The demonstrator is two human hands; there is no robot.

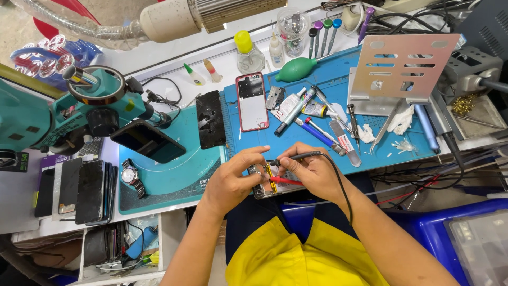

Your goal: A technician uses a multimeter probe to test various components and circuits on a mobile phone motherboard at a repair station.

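At bench edge | blue mat point(338, 79) cluttered w/ tools | hands probing opened phone point(263, 182)

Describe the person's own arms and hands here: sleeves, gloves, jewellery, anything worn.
Both forearms are bare to past the elbows; no sleeves show. The left hand and right hand wear no gloves, and no rings, watch or bracelets can be seen on the fingers or wrists. Below the arms, a yellow garment with dark blue upper panels covers the lap.

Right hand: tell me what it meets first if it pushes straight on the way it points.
The right hand points left, so it would likely first meet the left hand over the opened phone; depth is unclear.
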